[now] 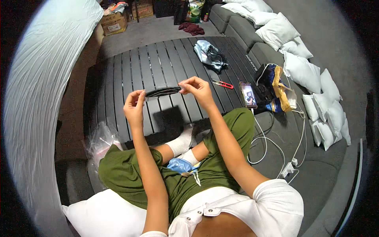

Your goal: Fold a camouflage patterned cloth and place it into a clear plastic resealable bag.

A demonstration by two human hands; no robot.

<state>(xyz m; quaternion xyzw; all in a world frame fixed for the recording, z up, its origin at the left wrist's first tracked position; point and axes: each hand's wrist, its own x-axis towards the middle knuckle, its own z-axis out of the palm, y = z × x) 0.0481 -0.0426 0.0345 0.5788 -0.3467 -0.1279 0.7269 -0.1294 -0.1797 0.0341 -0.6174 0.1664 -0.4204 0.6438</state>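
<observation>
Above the near side of a black slatted table (136, 73), a flat black strip (162, 92), apparently folded cloth, is stretched level between my two hands. My left hand (134, 107) pinches its left end between thumb and fingers. The right end is pinched by my right hand (198, 90). A shadow falls on the slats below. Beyond my right hand lie red-handled thread snips (224, 84) and a crumpled light-blue and black cloth bundle (210, 55). In my lap, between my crossed legs, rests a light-blue crumpled item (180, 166).
A lit phone (248, 94) on a white cable (263, 146) stands right of the table, beside a blue and yellow bag (281, 89). White pillows (302, 70) line the grey sofa. A clear plastic bag (103, 142) sits by my left knee. Pale fabric (47, 98) hangs at left.
</observation>
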